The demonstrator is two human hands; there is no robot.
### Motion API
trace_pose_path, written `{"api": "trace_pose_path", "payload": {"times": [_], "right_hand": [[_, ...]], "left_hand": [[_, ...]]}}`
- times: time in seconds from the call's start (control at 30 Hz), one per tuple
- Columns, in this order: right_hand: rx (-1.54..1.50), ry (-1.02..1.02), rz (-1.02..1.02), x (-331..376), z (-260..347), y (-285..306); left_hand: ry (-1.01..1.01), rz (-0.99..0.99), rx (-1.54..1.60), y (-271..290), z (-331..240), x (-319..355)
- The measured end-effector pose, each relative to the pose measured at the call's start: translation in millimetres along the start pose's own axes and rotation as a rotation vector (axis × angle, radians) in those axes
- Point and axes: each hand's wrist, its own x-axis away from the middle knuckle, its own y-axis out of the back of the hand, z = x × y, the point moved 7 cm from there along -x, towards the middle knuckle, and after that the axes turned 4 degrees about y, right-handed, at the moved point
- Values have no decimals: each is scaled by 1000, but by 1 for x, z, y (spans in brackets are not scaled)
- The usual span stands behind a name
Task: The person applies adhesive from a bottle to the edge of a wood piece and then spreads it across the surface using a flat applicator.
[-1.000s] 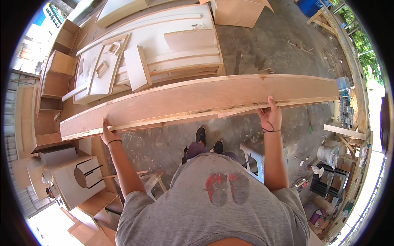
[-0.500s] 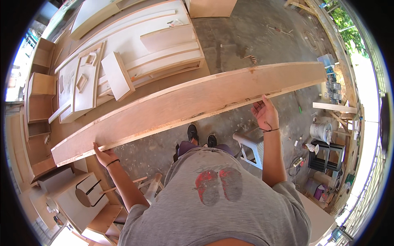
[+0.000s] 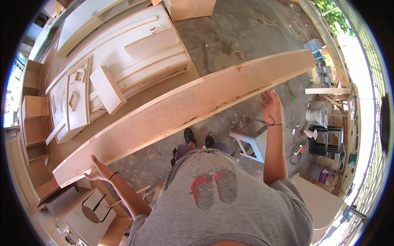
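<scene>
A long, shallow wooden panel (image 3: 176,110) with a raised rim spans the view, tilted from the lower left up to the far right. Near its left end my left hand (image 3: 99,169) holds the near edge, thumb over the face and fingers beneath. My right hand (image 3: 271,107) is open, palm up and fingers spread, just on the near side of the panel's right half. No firm grip shows there, and I cannot tell whether a fingertip touches the edge.
A low platform with white panels (image 3: 143,61) and wood strips lies beyond at the left. Open wooden shelving (image 3: 35,106) stands at the far left. A stool (image 3: 251,141) is on the concrete floor near my right forearm. A bucket (image 3: 317,116) and a black frame (image 3: 326,140) stand at the right.
The panel's left end has dropped nearer to me and its right end has risen farther away. My right hand has come off the near edge and its fingers have spread.
</scene>
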Motion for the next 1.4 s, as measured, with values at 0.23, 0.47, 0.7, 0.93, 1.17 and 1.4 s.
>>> {"api": "trace_pose_path", "payload": {"times": [0.23, 0.47, 0.7, 0.93, 1.17, 1.4], "right_hand": [[-106, -49, 45, -38, 12, 19], [-81, 25, -69, -51, 55, 59], [1056, 1150, 245, 1, 144, -52], [1368, 1176, 1297, -16, 102, -153], [1316, 1176, 1565, -25, 76, -171], [1262, 1099, 1568, -29, 73, -173]], "left_hand": [[455, 214, 399, -19, 10, 30], [-592, -42, -120, -15, -93, 62], [-1071, 1151, -28, -85, -302, 316], [-1128, 1410, -226, -154, -321, 421], [-1055, 1362, -231, -149, -327, 433], [-1087, 1353, -234, -151, -332, 442]]}}
